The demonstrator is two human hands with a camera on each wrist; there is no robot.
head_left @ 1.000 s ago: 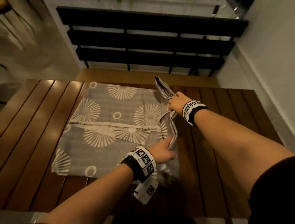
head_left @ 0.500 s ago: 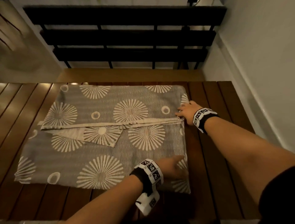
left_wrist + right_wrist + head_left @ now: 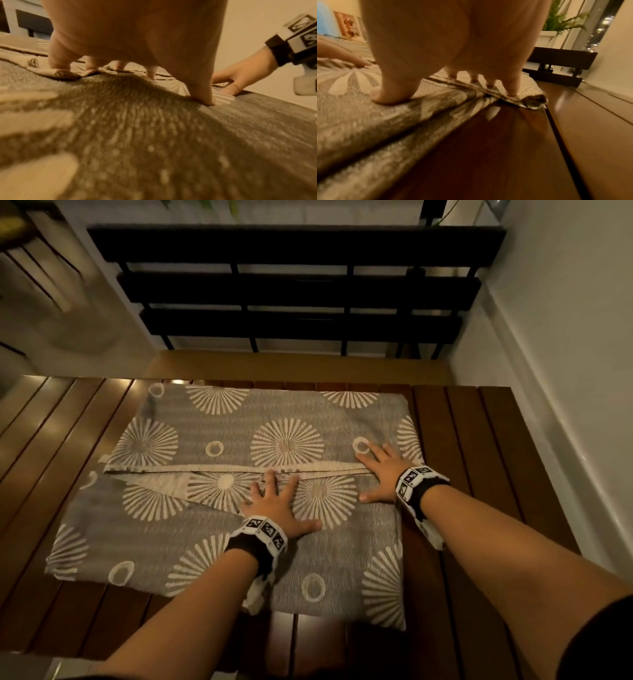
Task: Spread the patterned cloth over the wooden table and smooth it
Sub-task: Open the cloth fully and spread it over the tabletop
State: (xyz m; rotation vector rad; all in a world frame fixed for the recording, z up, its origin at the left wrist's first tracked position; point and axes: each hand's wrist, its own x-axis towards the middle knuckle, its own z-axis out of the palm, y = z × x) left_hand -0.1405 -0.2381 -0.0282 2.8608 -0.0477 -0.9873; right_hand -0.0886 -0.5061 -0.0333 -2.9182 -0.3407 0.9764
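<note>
Head view looks down; wrist views skim close, sharing the cloth point(image 3: 222, 542).

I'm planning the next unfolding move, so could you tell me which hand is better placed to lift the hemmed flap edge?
Probably the left hand: its fingers already press on the hem of the patterned cloth; the right hand sits at the end.

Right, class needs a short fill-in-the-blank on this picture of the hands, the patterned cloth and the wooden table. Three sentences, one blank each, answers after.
1. Both hands, the left hand and the right hand, lie ____ on the patterned cloth with fingers spread.
2. The cloth is not fully spread: it is still ____ in layers on the wooden table.
3. The hand nearer the cloth's right edge is the ____ hand.

Missing words: flat; folded; right
</note>
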